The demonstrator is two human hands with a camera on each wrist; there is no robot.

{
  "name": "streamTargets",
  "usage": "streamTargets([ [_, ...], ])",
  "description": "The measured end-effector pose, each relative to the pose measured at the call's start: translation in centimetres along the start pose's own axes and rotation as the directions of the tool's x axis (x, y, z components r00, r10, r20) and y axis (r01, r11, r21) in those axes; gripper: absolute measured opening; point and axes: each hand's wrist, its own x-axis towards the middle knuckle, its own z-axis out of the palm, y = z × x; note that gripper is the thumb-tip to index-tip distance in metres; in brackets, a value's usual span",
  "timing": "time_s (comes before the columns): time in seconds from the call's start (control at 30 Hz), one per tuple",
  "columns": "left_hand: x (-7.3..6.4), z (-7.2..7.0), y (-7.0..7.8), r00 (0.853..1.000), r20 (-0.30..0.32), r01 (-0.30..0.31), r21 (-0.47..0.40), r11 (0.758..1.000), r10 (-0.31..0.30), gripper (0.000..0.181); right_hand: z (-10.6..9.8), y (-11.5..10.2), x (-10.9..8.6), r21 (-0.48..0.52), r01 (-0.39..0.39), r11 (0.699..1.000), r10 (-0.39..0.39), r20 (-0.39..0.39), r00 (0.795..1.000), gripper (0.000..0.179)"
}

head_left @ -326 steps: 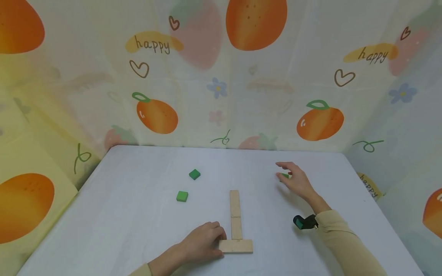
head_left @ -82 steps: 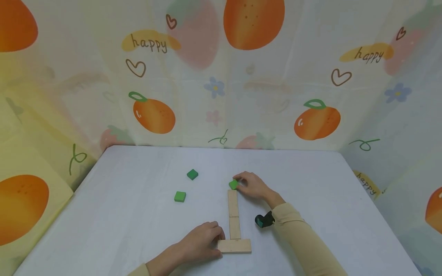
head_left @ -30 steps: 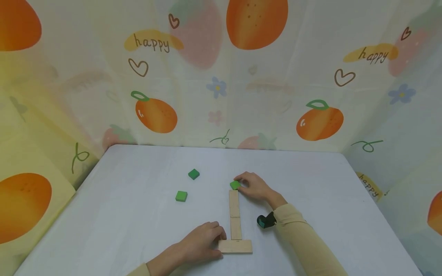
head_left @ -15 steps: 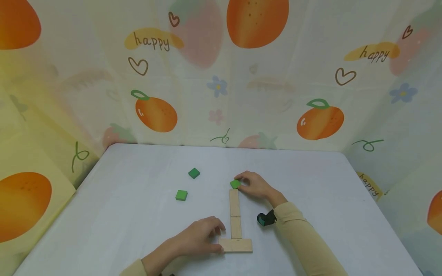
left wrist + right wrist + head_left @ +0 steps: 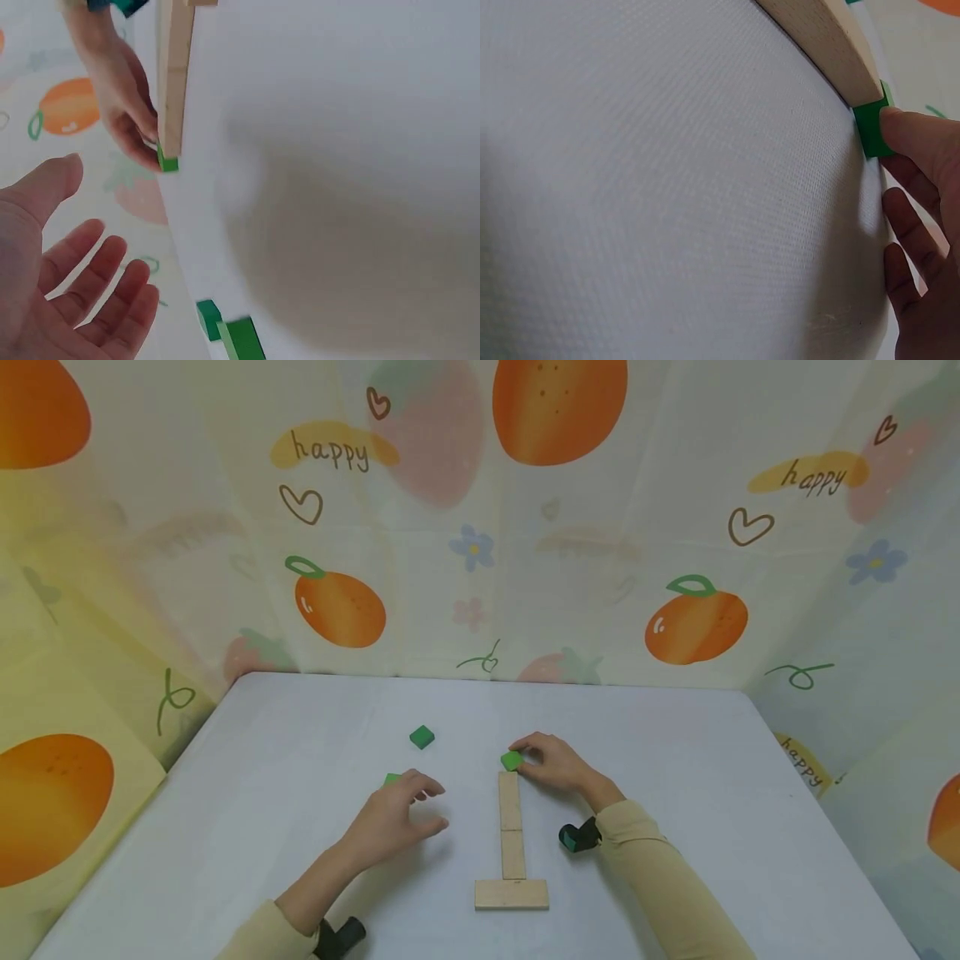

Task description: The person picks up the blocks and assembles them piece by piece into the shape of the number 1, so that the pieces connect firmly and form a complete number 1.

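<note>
Pinched between thumb and forefinger of my right hand (image 5: 555, 766) is a light green block (image 5: 512, 761), at the far end of a row of two wooden planks (image 5: 511, 825). A third wooden plank (image 5: 512, 895) lies crosswise at the row's near end. My left hand (image 5: 392, 820) hovers over the table left of the planks, fingers spread and holding nothing. It partly hides another light green block (image 5: 392, 778) in the head view. In the right wrist view the pinched green block (image 5: 871, 129) sits right at the plank's end (image 5: 832, 45).
A dark green block (image 5: 422, 737) lies farther back on the white table (image 5: 637, 718). Black wrist cameras (image 5: 578, 837) jut out from both forearms. Behind the table hangs a fruit-printed cloth (image 5: 555, 527).
My right hand earlier brought the light green block from the right to the planks' far end and stays there. My left hand has let go of the crosswise plank and moved up and left.
</note>
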Motion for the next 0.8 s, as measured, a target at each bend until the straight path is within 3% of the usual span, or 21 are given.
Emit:
streamTargets([
  [0.13, 0.5, -0.6, -1.4, 0.997, -0.065, 0.042, -0.013, 0.999, -0.043, 0.038, 0.0, 0.2, 0.0, -0.005, 0.012, 1.0, -0.012, 0.001, 1.0, 0.03],
  [0.3, 0.9, -1.2, -3.0, 0.992, -0.078, 0.097, -0.021, 0.995, -0.099, 0.041, -0.1, 0.2, 0.0, -0.002, 0.026, 1.0, -0.026, 0.004, 1.0, 0.03],
  [0.53, 1.4, -1.6, -5.1, 0.986, -0.036, 0.163, 0.032, 0.986, -0.162, 0.047, 0.1, 0.1, 0.1, 0.0, 0.025, 1.0, -0.025, 0.002, 1.0, 0.03],
  [0.8, 2.3, -2.1, -6.5, 0.984, 0.034, 0.171, 0.044, 0.984, -0.172, 0.051, 0.1, 0.2, 0.0, -0.019, 0.03, 0.999, -0.03, -0.006, 1.0, 0.03],
])
